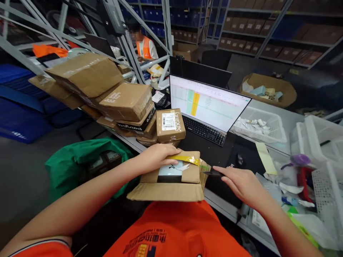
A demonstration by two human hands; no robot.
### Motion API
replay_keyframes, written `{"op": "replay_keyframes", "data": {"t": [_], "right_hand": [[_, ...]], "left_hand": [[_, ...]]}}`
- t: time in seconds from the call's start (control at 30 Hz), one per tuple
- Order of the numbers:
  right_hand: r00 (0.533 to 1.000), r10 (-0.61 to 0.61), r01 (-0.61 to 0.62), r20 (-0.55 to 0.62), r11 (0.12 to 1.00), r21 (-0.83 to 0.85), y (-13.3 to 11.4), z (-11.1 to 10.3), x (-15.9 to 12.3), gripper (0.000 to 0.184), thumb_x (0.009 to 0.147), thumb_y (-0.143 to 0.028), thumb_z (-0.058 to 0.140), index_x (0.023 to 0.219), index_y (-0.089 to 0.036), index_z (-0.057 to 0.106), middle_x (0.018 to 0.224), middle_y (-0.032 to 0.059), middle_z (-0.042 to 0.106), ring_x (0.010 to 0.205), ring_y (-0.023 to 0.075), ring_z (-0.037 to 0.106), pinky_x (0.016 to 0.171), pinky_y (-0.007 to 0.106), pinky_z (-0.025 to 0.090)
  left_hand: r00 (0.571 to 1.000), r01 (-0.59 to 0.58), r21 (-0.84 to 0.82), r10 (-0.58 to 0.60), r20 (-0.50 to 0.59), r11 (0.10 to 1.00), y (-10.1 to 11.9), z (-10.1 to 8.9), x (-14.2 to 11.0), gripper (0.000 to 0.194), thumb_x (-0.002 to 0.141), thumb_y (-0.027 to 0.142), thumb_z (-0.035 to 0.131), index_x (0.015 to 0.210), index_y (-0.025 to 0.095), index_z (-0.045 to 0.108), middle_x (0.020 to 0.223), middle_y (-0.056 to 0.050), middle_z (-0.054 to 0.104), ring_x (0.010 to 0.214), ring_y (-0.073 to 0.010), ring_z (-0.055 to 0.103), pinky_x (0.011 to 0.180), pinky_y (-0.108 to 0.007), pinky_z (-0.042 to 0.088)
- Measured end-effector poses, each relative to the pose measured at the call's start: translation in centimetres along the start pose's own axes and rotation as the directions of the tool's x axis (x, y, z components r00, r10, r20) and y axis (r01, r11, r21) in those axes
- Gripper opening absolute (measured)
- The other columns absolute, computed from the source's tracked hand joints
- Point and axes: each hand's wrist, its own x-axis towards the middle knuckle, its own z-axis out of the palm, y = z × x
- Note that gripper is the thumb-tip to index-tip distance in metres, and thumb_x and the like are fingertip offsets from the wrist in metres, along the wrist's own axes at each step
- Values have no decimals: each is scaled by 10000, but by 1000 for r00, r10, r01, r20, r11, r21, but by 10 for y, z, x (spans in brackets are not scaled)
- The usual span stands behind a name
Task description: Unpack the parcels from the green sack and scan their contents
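A cardboard box (190, 174) is in front of my body at the desk's edge, one long flap (166, 192) folded out toward me. Through its opening show a light blue and a black surface, with a torn white scrap on top. Yellow tape (187, 159) runs along the far side. My left hand (157, 157) grips the box there, fingers over the cardboard and thumb by the tape. In my right hand (243, 184) is a dark utility knife (213, 173), index finger stretched along it. Its tip meets the box's right side, by a side flap.
Stacked cardboard boxes (125, 101) rise at the left, beside a green sack (80, 160). Behind are a monitor (209, 101) and keyboard (202, 130). A mouse (239, 159) and white baskets (278, 125) are at the right. A person in an orange vest (144, 48) sits beyond.
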Motion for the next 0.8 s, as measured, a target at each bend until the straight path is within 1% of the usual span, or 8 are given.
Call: {"op": "replay_keyframes", "data": {"t": [0.13, 0.3, 0.37, 0.47, 0.53, 0.63, 0.7, 0.8], "right_hand": [[997, -38, 53, 65, 966, -253, -4, 7, 10, 422, 1080, -420, 304, 1256, -252, 648, 792, 16, 662, 669, 175, 628, 568, 316, 308], [987, -157, 159, 33, 919, -360, 8, -8, 20, 415, 1065, -443, 348, 1205, -228, 674, 750, 21, 611, 668, 179, 573, 613, 338, 282], [980, -188, 198, 63, 912, -358, 10, -17, 22, 402, 1060, -435, 366, 1198, -225, 680, 759, 26, 615, 681, 174, 562, 630, 342, 283], [972, -214, 233, 98, 936, -263, 4, -26, 22, 384, 1060, -395, 363, 1177, -239, 694, 757, 23, 627, 683, 158, 559, 637, 334, 296], [970, -227, 240, 85, 947, -215, -3, -27, 22, 377, 1058, -377, 365, 1180, -243, 696, 746, 21, 629, 671, 150, 554, 632, 324, 299], [971, -218, 236, 102, 944, -231, -3, -25, 24, 383, 1054, -385, 375, 1128, -226, 716, 727, 31, 624, 646, 146, 539, 619, 317, 284], [977, -159, 194, 144, 943, -272, 11, -23, 25, 392, 1045, -412, 389, 1116, -226, 727, 739, 44, 636, 660, 154, 552, 625, 314, 284], [989, 98, -49, 108, 921, -386, 50, -16, 23, 426, 1030, -444, 390, 1188, -234, 725, 806, 72, 689, 729, 192, 612, 616, 316, 279]], "left_hand": [[992, -100, 246, 116, -51, 964, 4, 20, -4, 410, 1043, 387, 451, 1318, 131, 617, 1262, -142, 711, 1071, -250, 722, 886, -338, 591], [948, -233, 307, 286, -138, 923, 3, 28, -12, 400, 1054, 372, 419, 1273, 103, 618, 1155, -176, 744, 965, -242, 747, 796, -332, 611], [938, -262, 283, 312, -148, 923, 6, 26, -13, 403, 1058, 371, 406, 1263, 103, 626, 1136, -189, 745, 940, -246, 751, 783, -340, 613], [940, -268, 283, 314, -131, 921, 10, 21, -12, 419, 1066, 371, 373, 1261, 101, 627, 1129, -183, 749, 925, -242, 753, 775, -337, 614], [944, -266, 307, 311, -109, 914, 13, 20, -11, 425, 1068, 372, 363, 1263, 100, 623, 1131, -170, 753, 917, -235, 753, 762, -324, 610], [946, -268, 284, 308, -105, 920, 15, 20, -10, 415, 1066, 362, 372, 1259, 99, 628, 1129, -172, 752, 900, -237, 750, 735, -321, 597], [946, -275, 218, 304, -113, 937, 18, 17, -13, 411, 1067, 354, 368, 1249, 105, 638, 1108, -173, 754, 878, -231, 744, 723, -311, 577], [966, -253, 61, 256, -36, 965, 23, 2, -20, 405, 1072, 354, 336, 1203, 156, 665, 1003, -108, 770, 792, -203, 723, 677, -278, 521]]}}
